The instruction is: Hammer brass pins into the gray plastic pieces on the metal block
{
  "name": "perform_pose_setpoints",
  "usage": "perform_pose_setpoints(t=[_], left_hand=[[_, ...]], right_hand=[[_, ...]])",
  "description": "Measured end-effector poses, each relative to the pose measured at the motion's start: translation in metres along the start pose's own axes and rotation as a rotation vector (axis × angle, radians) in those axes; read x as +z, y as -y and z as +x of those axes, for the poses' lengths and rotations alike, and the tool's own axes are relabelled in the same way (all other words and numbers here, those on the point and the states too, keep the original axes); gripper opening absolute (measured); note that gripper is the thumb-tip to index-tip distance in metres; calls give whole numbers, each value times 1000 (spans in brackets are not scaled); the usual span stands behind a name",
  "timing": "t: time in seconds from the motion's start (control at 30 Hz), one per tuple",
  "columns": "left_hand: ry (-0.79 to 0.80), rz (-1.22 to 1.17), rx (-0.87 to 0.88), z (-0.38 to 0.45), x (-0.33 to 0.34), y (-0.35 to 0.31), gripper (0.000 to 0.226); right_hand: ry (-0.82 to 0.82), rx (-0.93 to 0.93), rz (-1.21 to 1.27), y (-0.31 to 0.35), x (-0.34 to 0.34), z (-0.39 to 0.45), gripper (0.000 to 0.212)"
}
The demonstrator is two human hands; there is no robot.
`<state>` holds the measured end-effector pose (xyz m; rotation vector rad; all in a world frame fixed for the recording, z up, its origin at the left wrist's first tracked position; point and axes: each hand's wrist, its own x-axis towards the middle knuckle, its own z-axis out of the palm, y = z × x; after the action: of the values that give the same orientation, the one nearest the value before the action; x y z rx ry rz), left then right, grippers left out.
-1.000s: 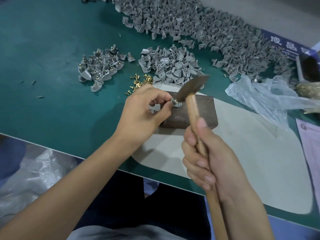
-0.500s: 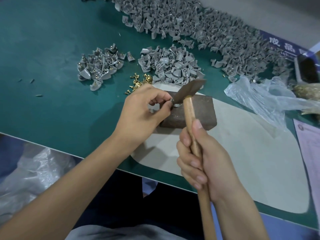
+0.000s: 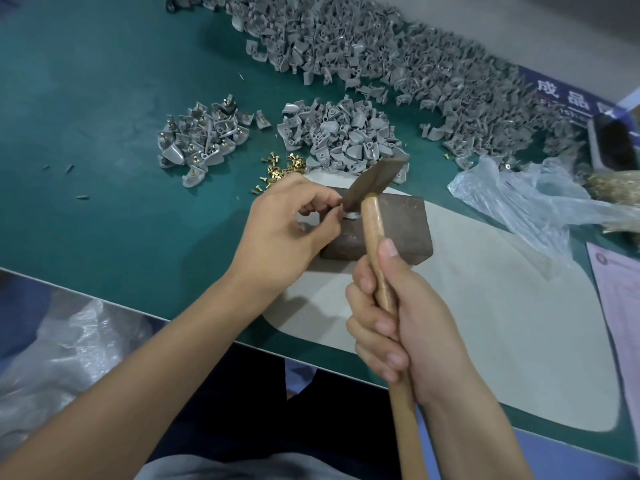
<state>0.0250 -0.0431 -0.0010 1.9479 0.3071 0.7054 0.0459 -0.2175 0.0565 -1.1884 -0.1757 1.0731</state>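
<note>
A green table (image 3: 104, 98) is carrying a long heap (image 3: 398, 53) of gray pieces along its far side, with two smaller piles (image 3: 204, 143) nearer. The metal block (image 3: 398, 230) is sitting on a pale mat (image 3: 502, 323). The right hand (image 3: 405, 327) is gripping the hammer (image 3: 375, 216), fingers wrapped tight round its handle. The left hand (image 3: 284, 230) is pinching a gray piece (image 3: 351, 215) on the block, under the hammer head. Loose pins (image 3: 282, 169) are lying beyond that hand.
</note>
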Motion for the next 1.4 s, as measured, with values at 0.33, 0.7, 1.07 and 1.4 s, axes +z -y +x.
perform_pose_setpoints(t=[0.33, 0.7, 1.07, 1.4], left_hand=[[-5, 7, -9, 0, 1, 2, 10], [-15, 1, -21, 0, 1, 3, 11], [-10, 18, -8, 0, 1, -2, 10], [-11, 1, -32, 1, 1, 1, 14]], right_hand=[[-27, -59, -9, 1, -6, -5, 46], [-27, -45, 29, -5, -5, -4, 47], [-24, -127, -5, -5, 2, -4, 46], [3, -67, 6, -3, -5, -3, 46]])
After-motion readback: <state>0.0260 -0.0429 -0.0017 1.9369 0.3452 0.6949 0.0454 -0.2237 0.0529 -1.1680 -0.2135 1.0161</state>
